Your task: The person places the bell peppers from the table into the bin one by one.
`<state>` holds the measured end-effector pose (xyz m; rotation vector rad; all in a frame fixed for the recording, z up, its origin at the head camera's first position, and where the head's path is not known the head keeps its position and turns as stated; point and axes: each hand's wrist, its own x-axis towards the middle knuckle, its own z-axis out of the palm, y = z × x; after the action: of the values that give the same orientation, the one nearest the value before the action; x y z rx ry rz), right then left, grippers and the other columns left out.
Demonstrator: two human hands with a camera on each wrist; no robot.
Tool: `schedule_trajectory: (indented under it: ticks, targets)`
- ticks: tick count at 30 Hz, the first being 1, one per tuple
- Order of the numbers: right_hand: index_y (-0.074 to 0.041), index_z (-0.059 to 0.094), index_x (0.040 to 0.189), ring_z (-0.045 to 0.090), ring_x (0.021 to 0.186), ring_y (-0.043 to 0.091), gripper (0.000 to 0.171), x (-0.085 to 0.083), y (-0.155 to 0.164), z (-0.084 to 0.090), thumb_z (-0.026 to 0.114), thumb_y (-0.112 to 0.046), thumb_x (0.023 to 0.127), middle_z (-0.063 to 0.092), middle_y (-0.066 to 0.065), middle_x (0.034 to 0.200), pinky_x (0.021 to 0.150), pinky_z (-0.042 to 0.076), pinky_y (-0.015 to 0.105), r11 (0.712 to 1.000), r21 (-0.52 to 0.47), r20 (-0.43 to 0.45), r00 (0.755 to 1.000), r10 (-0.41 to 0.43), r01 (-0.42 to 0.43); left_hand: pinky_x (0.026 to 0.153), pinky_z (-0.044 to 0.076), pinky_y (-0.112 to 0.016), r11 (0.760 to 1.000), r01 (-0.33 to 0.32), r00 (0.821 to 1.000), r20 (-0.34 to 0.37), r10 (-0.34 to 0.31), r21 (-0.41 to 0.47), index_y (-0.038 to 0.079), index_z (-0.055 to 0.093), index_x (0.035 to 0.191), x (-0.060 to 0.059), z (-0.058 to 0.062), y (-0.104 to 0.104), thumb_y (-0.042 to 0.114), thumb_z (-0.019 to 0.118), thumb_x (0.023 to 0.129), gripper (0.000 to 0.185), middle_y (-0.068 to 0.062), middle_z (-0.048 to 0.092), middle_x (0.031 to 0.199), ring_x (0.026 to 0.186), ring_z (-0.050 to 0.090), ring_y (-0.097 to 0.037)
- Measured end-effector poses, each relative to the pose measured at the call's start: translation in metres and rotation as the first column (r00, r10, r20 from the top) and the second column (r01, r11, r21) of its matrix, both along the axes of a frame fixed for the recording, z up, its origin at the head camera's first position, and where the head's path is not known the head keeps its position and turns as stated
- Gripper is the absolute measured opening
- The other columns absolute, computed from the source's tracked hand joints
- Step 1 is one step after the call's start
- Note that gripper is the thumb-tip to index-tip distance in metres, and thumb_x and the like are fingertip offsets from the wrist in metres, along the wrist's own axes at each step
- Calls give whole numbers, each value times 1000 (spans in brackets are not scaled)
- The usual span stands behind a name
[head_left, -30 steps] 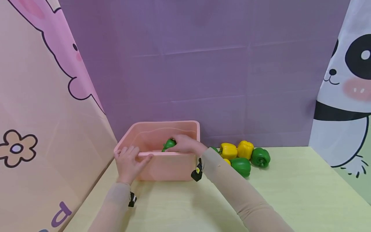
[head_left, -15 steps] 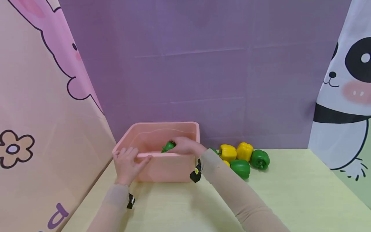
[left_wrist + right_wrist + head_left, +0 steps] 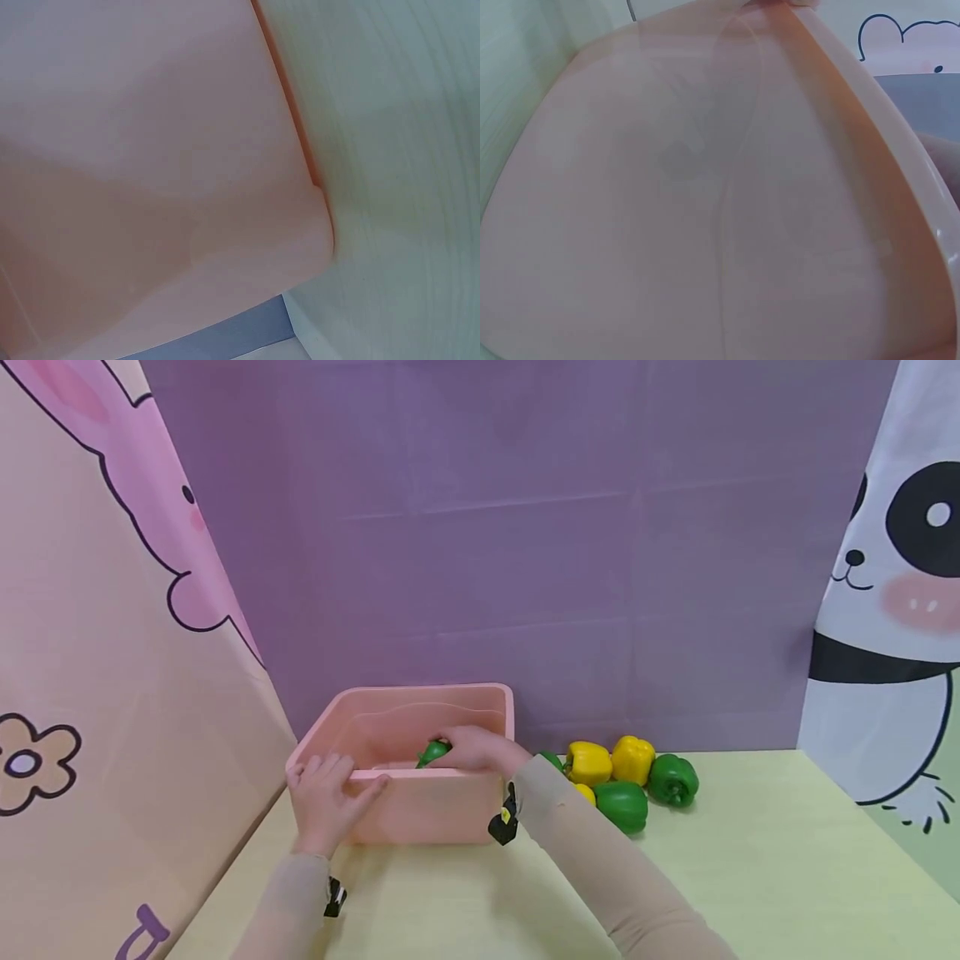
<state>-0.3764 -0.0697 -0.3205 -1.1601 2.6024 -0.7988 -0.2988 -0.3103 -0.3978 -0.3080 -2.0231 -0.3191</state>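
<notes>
A pink plastic bin (image 3: 435, 810) stands on the table, its front wall facing me. My left hand (image 3: 327, 802) grips the rim at its front left corner, fingers over the edge and thumb along the front. Inside the bin, my right hand (image 3: 472, 749) holds a green bell pepper (image 3: 432, 753), low behind the front rim, which hides part of both. The left wrist view shows the bin's outer wall (image 3: 165, 150) and no fingers. Most of the right wrist view is the bin's front wall (image 3: 667, 210), with a sliver of hand (image 3: 941, 161) beyond the rim.
Right of the bin lie several bell peppers, among them a yellow pepper (image 3: 588, 764), another yellow pepper (image 3: 633, 760) and green peppers (image 3: 622, 807). My right forearm partly covers the group. A purple backdrop (image 3: 480, 552) rises behind the pale table (image 3: 750, 843).
The right hand and its green pepper have sunk slightly lower behind the front rim. The left hand keeps its place on the bin. The whole head view has shifted slightly.
</notes>
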Motion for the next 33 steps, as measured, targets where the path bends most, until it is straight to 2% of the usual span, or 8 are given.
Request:
schedule_trajectory:
  ticks: [10,13,15,17,22,26,30,33]
  targets:
    - [-17,64,103,53,80,11,21,-3,-1,-5,64,-33,91,58,-3,86,76,42,25,999,23,58,998,35,-37,79,26,-55,1000,-11,1000,15,11,-4,14,45,69,1,-1,0,78,42,84,65,-1,47,69,68,39,-27]
    - [-16,60,125,54,95,11,36,-2,-1,-4,61,-32,93,62,-1,108,86,41,26,998,48,79,996,30,-34,79,26,-55,1000,-9,1000,10,9,-5,14,45,69,1,-2,0,77,42,84,65,0,46,68,68,39,-26]
    - [-15,51,138,51,106,10,47,-2,-1,-3,58,-32,94,57,0,126,93,39,26,998,51,111,993,36,-42,79,26,-54,1000,-11,1000,10,11,-5,14,45,69,0,-2,0,77,42,84,65,0,46,68,68,39,-26]
    - [-13,49,139,49,109,12,47,-1,-2,-3,55,-30,96,55,3,128,94,37,27,997,46,148,988,54,-61,79,25,-54,1000,-14,1000,11,14,-6,14,45,69,1,-3,0,78,42,84,65,0,45,68,68,39,-26]
    - [-12,61,117,52,100,12,27,0,-2,-3,52,-27,97,59,1,110,89,38,25,993,66,142,986,89,-99,80,25,-55,1000,-11,1000,8,11,-4,13,47,70,2,-4,0,78,41,84,66,-1,46,68,67,39,-27]
    - [-14,68,115,58,98,10,31,-1,-1,-1,52,-33,97,65,-4,108,91,42,25,993,86,183,981,65,-82,81,26,-55,1000,-5,1000,6,5,-5,13,48,71,0,-3,0,77,42,85,66,-2,48,69,68,39,-27]
    - [-12,70,104,62,83,12,32,-2,1,2,52,-37,97,67,-2,91,84,46,25,995,70,245,968,48,-67,81,26,-56,1000,-7,1000,5,7,-5,13,47,70,-2,-1,1,78,41,85,66,-2,47,69,69,40,-28]
    - [-12,71,102,61,81,11,31,-1,1,4,52,-36,96,67,-3,89,82,46,25,996,62,241,969,49,-66,81,26,-56,1000,-13,1000,5,14,-7,14,45,69,-4,0,1,78,41,84,67,-3,47,70,69,40,-28]
